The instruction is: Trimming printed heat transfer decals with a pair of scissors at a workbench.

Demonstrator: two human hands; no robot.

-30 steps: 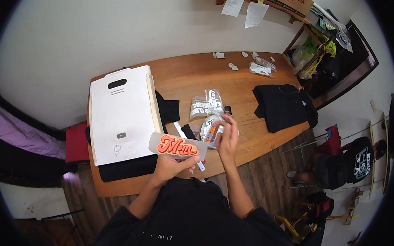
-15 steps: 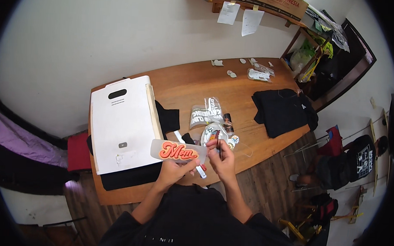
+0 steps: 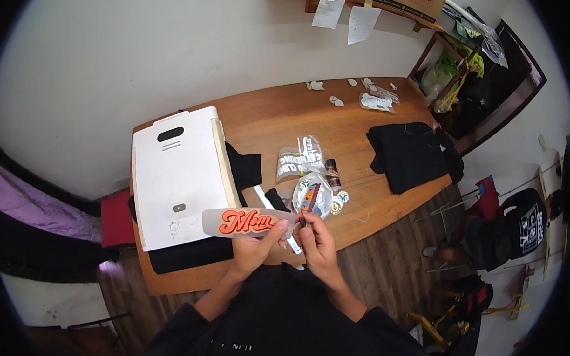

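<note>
A strip of clear transfer film (image 3: 248, 221) with red-orange script lettering is pinched between the thumb and fingers of my left hand (image 3: 252, 251). It lies level and stretches out to the left, over the black cloth's edge. At the film's right end, my right hand (image 3: 320, 248) is closed, thumb against fingers, around something small and dark that I cannot make out. Just beyond the hands, a round clear sheet with coloured prints (image 3: 313, 193) lies on the table. A white, long-shaped object (image 3: 294, 244) shows partly below my hands.
To the left stands a large white flat-topped machine (image 3: 173, 186) with black fabric (image 3: 192, 255) under it. Farther back are film pieces with white lettering (image 3: 298, 158), a dark cylinder (image 3: 332, 174) and folded black garments (image 3: 413, 158). Another person (image 3: 512, 226) is at the right.
The film has shifted left and its right end now sits closer to my right hand. My right hand has turned and come lower, nearer my left. The view has tilted slightly.
</note>
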